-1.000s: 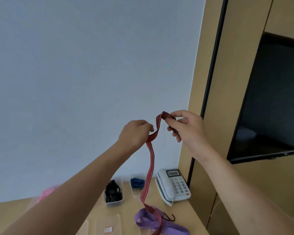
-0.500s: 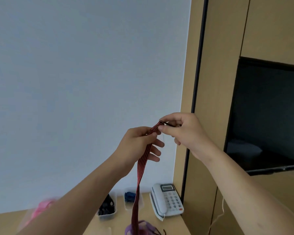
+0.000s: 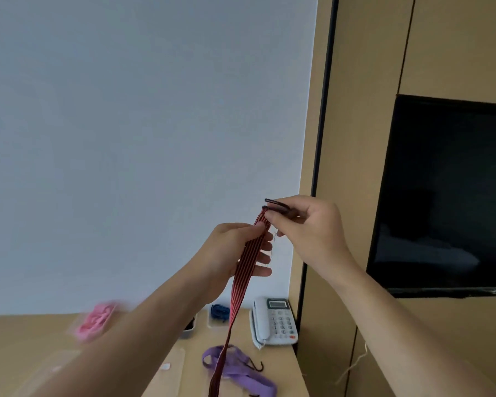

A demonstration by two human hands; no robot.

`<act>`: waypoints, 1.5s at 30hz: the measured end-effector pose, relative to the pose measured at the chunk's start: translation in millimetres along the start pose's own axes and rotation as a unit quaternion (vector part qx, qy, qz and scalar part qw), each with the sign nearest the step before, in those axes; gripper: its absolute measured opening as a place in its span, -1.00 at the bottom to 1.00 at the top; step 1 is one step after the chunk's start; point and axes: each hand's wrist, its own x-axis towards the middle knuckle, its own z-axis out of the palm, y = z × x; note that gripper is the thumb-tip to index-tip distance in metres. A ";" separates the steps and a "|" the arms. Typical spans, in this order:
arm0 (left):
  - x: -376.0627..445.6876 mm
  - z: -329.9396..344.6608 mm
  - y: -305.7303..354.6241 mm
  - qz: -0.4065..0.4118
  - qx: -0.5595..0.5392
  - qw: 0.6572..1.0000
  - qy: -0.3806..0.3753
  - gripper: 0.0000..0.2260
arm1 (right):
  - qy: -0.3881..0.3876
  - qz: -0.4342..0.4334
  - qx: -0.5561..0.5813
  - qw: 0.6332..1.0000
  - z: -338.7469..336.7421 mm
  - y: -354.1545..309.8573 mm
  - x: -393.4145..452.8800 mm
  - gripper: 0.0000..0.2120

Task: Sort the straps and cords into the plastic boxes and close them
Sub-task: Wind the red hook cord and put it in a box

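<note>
1. Two hands raised mid-frame, sharing one red-and-black striped strap [image 3: 248, 263].
2. Nearest, at 6 o'clock on wooden table [image 3: 26, 333]: purple strap [image 3: 241, 373] lying loose, a dark hook just beside it; striped strap's lower run hanging down in front of it.
3. At 7 o'clock: clear lid [image 3: 166, 368] flat on table; pink cords [image 3: 95, 322], blurred.
4. Left hand [image 3: 229, 253]: thumb and forefinger pinching striped strap near its top, other fingers spread straight behind it.
5. Right hand [image 3: 309, 227] at 3 o'clock of left hand, just beside it: fingers curled, pinching strap's upper end with two dark hooks [image 3: 278, 207] poking out leftward.
6. Further back: plastic box [image 3: 219, 316] holding blue cord; second box at its 9 o'clock, dark contents, mostly hidden by left forearm.
7. White telephone [image 3: 274, 322] at 3 o'clock of blue-cord box, against wall.
</note>
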 end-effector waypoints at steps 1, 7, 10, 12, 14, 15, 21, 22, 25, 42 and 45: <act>-4.1 3.4 -0.8 -0.001 -0.011 1.000 0.014 -0.72 | 0.008 -0.035 -0.028 0.999 -3.4 1.1 -4.1 -0.81; -32.9 17.4 -12.2 -0.010 -0.058 0.998 0.025 -0.66 | -0.029 -0.204 -0.139 0.969 -13.4 8.7 -36.9 -0.76; -40.3 17.7 -15.5 -0.020 -0.063 0.997 0.031 -0.73 | -0.097 -0.198 -0.149 0.964 -19.2 7.7 -53.0 -0.67; -41.6 16.9 -14.7 -0.024 -0.069 0.997 0.028 -0.74 | -0.157 -0.135 -0.102 0.973 -24.2 4.7 -59.0 -0.61; -42.6 15.7 -14.6 -0.018 -0.063 0.998 0.011 -0.74 | -0.173 -0.075 -0.042 0.981 -25.0 1.0 -62.0 -0.63; -42.6 14.5 -14.7 -0.014 -0.060 0.998 0.001 -0.74 | -0.151 -0.058 -0.026 0.986 -22.8 -1.0 -62.3 -0.67; -43.2 -0.4 -8.1 -0.023 -0.060 0.997 -0.038 -0.68 | -0.064 0.063 0.041 0.995 -1.9 -4.1 -54.4 -0.71; -44.1 -4.6 -7.7 -0.014 -0.047 0.998 -0.047 -0.69 | -0.067 0.079 0.054 0.993 0.4 -4.5 -52.8 -0.69; -44.4 -17.0 -8.3 0.011 -0.015 0.998 -0.055 -0.77 | -0.088 0.101 0.061 0.989 7.0 -5.7 -48.4 -0.72; -28.8 -39.7 -38.8 -0.150 -0.085 0.984 -0.038 -0.50 | 0.051 -0.166 -0.118 0.978 37.3 11.7 -60.1 -0.80; -25.9 -45.4 -39.4 -0.153 -0.117 0.981 -0.034 -0.66 | 0.036 -0.206 -0.142 0.967 44.0 14.2 -69.2 -0.80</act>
